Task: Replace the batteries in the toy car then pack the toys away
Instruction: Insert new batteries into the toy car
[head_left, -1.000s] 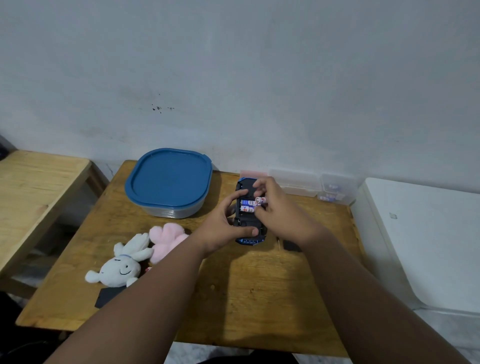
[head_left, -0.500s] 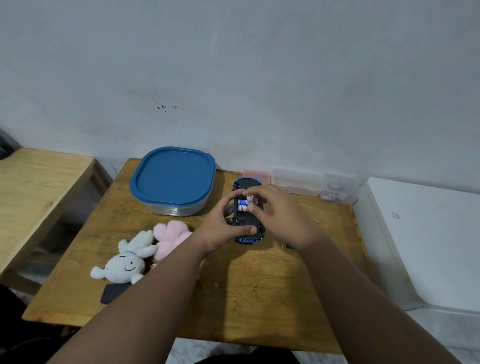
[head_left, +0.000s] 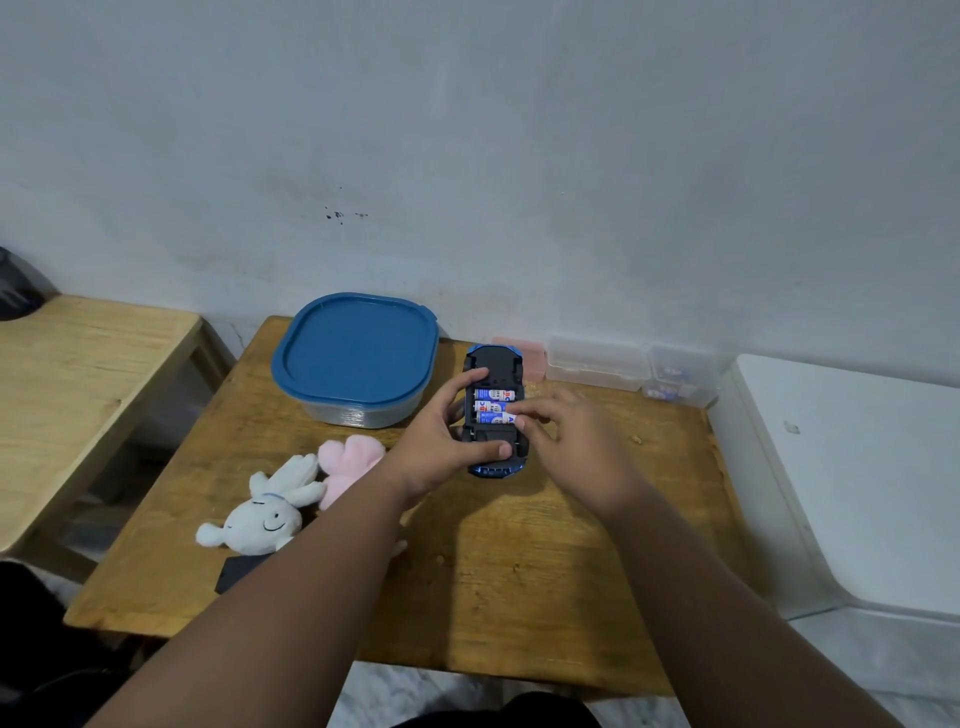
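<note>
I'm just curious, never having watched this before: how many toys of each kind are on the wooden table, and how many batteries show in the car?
Toy car: 1
Plush toys, white and pink: 2
Batteries: 3
Total: 6

Red and blue print on the batteries (head_left: 493, 406) in the car (head_left: 492, 362) is too small and blurred to read.

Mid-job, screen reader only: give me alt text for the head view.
An upturned toy car lies on a wooden table, three batteries in its open bay; the left hand grips the car while fingertips of the right hand touch the nearest battery. A blue-lidded container, two plush toys and clear boxes sit nearby.
</note>
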